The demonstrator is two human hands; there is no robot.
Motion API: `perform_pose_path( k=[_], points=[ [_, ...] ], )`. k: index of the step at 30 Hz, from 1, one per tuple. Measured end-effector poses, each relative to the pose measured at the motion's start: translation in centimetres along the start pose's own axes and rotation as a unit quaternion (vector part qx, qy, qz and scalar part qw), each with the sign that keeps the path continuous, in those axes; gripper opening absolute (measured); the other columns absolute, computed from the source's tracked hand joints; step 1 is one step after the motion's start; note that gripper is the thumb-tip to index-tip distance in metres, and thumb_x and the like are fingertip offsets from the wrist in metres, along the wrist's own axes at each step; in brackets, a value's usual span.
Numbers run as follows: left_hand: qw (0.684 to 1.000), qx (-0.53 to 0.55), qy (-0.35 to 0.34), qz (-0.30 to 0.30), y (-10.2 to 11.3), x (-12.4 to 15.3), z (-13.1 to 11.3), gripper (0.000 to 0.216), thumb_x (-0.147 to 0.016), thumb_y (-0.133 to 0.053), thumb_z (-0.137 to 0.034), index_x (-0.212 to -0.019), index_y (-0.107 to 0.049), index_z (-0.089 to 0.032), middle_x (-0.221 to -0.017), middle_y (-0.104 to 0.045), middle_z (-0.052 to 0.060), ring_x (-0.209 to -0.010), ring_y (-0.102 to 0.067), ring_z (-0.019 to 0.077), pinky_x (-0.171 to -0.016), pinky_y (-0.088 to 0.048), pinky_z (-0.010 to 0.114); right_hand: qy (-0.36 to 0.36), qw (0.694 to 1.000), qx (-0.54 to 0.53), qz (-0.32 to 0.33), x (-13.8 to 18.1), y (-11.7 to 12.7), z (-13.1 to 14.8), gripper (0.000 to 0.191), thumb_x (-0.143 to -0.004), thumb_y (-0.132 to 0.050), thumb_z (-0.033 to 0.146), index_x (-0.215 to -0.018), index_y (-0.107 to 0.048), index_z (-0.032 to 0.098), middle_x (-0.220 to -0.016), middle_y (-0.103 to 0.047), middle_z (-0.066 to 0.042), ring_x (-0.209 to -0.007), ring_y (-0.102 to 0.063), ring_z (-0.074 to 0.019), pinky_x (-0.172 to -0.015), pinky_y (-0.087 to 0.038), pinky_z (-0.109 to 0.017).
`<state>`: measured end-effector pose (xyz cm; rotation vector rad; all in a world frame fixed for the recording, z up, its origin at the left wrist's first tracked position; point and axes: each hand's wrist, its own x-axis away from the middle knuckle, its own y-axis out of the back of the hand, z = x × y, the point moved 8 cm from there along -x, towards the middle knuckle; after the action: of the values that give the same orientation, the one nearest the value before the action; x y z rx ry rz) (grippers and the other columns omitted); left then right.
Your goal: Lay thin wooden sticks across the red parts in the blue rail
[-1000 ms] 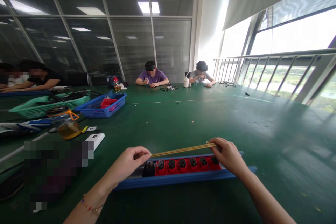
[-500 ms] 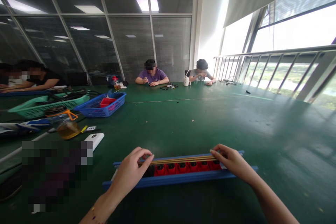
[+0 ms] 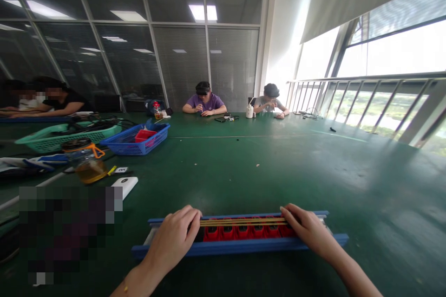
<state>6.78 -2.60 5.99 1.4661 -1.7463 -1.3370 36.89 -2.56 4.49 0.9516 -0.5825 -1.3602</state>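
Across a broad green table in a glass-walled workroom, we are working at the near edge while daylight is pouring through railed windows on the right and ceiling panels are glowing overhead. The matte tabletop is showing scuffs and a soft sheen.

Just in front of us a long blue plastic tray is lying flat, its long axis running left to right, parallel to the near edge. A row of blocky red socket modules is sitting inside it. Thin brass strips are lying along the top of them, pointing the same way as the tray.

Our left hand is curling its fingers over the strips' left end, and our right hand is laying flatter fingertips on the right end. Whether either is pinching the strips, we cannot tell.

Far left, a blue mesh basket, a green basket and a glass jar are standing, and other people are sitting along the far and left sides.
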Motion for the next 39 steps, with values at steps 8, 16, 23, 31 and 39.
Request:
perform_pose_path(
  k=[8,16,23,31,39],
  points=[
    [0.999,-0.026,-0.018,-0.011,0.1,0.0,-0.2,0.034,-0.09,-0.026,-0.032,-0.087,-0.058,-0.023,-0.083,-0.059,0.003,-0.077,-0.055,0.0157,-0.067,-0.037,0.028,0.034,0.999,0.008,0.021,-0.2,0.1,0.0,0.033,-0.089,-0.033,0.045,-0.077,-0.055,0.024,-0.068,-0.062,0.002,-0.062,-0.058,-0.0156,-0.056,-0.039,-0.025],
    [0.995,-0.072,-0.051,-0.045,0.5,0.1,-0.7,0.033,-0.09,-0.027,-0.029,-0.088,-0.059,-0.022,-0.085,-0.06,0.002,-0.078,-0.055,0.0144,-0.068,-0.038,0.026,0.081,0.994,0.066,0.018,-0.5,1.1,0.4,0.029,-0.087,-0.04,0.044,-0.091,-0.062,0.025,-0.079,-0.062,-0.002,-0.069,-0.056,-0.0155,-0.065,-0.041,-0.027],
    [0.994,-0.077,-0.058,-0.047,0.7,0.2,-0.9,0.029,-0.09,-0.029,-0.027,-0.093,-0.058,-0.023,-0.089,-0.06,0.001,-0.081,-0.055,0.014,-0.07,-0.04,0.027,0.179,0.971,0.158,-0.017,0.0,2.1,1.8,0.024,-0.088,-0.042,0.04,-0.091,-0.064,0.03,-0.078,-0.061,-0.002,-0.074,-0.055,-0.0161,-0.067,-0.039,-0.029],
    [0.972,-0.09,-0.102,-0.194,3.3,0.9,-0.6,0.022,-0.086,-0.042,-0.027,-0.101,-0.058,-0.024,-0.106,-0.056,0.005,-0.102,-0.048,0.02,-0.084,-0.039,0.034,0.23,0.922,0.269,-0.157,0.7,7.7,0.9,0.024,-0.087,-0.046,0.036,-0.098,-0.064,0.026,-0.092,-0.064,-0.004,-0.077,-0.056,-0.0166,-0.067,-0.04,-0.028],
    [0.961,-0.067,-0.084,-0.257,6.0,1.0,1.3,0.016,-0.083,-0.047,-0.025,-0.086,-0.061,-0.018,-0.091,-0.058,0.005,-0.09,-0.051,0.0181,-0.08,-0.041,0.031,0.218,0.918,0.327,-0.052,-3.9,5.9,0.4,0.03,-0.091,-0.036,0.035,-0.092,-0.065,0.025,-0.08,-0.063,-0.003,-0.071,-0.058,-0.0165,-0.06,-0.039,-0.026]
  ],
)
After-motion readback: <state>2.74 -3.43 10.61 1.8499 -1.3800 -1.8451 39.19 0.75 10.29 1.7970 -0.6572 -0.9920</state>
